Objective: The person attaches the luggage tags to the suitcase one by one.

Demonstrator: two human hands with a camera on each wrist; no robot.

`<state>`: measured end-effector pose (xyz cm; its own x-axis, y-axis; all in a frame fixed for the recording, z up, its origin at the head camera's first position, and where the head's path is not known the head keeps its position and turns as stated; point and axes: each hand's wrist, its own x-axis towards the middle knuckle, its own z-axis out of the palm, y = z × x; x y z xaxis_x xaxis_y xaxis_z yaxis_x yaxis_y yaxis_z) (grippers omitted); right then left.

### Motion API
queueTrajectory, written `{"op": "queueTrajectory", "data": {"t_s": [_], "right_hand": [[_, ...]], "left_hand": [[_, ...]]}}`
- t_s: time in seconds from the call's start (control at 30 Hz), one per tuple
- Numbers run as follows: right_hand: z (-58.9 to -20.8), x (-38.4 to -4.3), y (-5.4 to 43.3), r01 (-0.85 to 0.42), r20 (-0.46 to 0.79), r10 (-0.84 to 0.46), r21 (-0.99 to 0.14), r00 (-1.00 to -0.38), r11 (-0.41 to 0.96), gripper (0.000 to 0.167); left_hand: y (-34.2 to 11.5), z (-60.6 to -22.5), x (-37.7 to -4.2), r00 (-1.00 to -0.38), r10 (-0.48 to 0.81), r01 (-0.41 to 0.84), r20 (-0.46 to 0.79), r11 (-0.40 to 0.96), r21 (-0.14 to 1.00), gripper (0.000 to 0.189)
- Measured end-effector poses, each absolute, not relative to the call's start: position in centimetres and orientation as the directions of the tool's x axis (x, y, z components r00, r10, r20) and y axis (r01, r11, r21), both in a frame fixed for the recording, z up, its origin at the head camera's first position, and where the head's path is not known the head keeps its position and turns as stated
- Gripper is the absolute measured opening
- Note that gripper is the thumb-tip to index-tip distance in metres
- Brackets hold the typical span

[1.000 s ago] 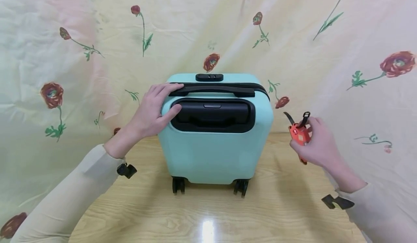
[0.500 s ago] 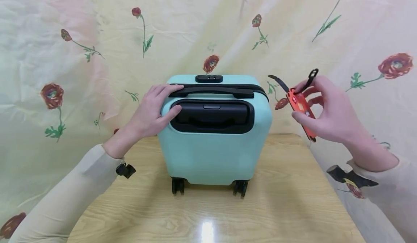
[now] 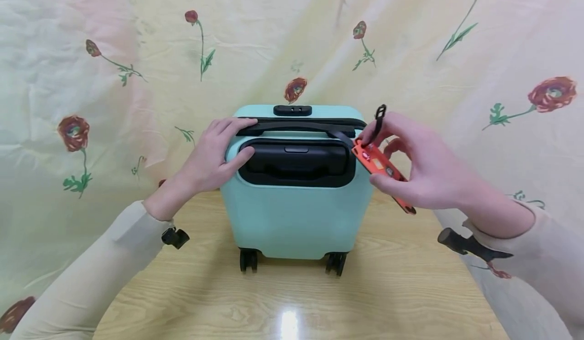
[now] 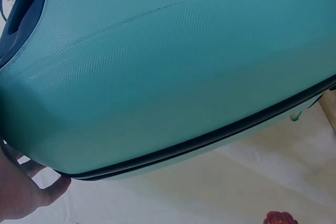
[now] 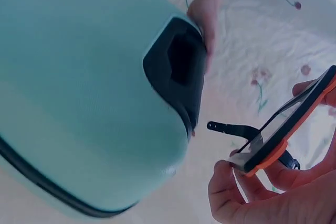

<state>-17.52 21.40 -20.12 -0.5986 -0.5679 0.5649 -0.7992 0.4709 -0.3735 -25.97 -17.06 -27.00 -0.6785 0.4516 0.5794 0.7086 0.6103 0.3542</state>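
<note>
A mint-green suitcase (image 3: pixel 296 218) stands upright on its wheels, its black carry handle (image 3: pixel 296 126) across the top. My left hand (image 3: pixel 212 152) rests on its upper left corner, fingers over the handle's left end and thumb on the black recess. My right hand (image 3: pixel 424 157) pinches an orange luggage tag (image 3: pixel 376 161) between thumb and fingers at the upper right corner. The tag's black strap is unfastened. Its buckle end (image 3: pixel 380 114) sticks up, and the loose end overlaps the handle's right end in the head view. In the right wrist view the strap's holed end (image 5: pixel 231 128) points toward the suitcase.
The suitcase stands on a wood-grain table (image 3: pixel 292 299). Behind it hangs a pale cloth (image 3: pixel 150 41) printed with red flowers. A combination lock (image 3: pixel 292 110) sits on the suitcase top, above the handle. The telescopic handle (image 3: pixel 296 160) lies folded in its recess.
My right hand first rose with the luggage tag, then moved left to the suitcase's upper right corner. The strap's loose end now reaches the carry handle. My left hand has stayed put.
</note>
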Motion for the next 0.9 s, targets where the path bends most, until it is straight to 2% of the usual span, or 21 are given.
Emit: {"op": "queueTrajectory", "data": {"t_s": [0.27,0.5,0.7,0.9], "right_hand": [[-19.4,-18.3,19.5,-0.72,0.443,-0.574,-0.322,-0.689,0.615,0.038],[-18.7,-19.1,18.5,-0.612,0.314,-0.529,-0.32,-0.789,0.723,0.036],[-17.9,-19.5,17.4,-0.549,0.228,-0.5,-0.294,-0.835,0.783,0.033],[-17.4,-19.8,15.9,-0.526,0.173,-0.497,-0.251,-0.851,0.813,0.034]], "left_hand": [[-17.1,-25.1,-26.2,-0.703,0.491,0.69,0.515,0.645,0.327,0.053],[-15.9,-20.2,-27.3,-0.764,0.575,0.641,0.292,0.728,0.244,0.038],[-13.6,-16.3,-29.3,-0.72,0.681,0.694,0.137,0.709,0.125,0.024],[-10.5,-14.3,-30.9,-0.666,0.741,0.733,-0.086,0.671,0.108,0.037]]}}
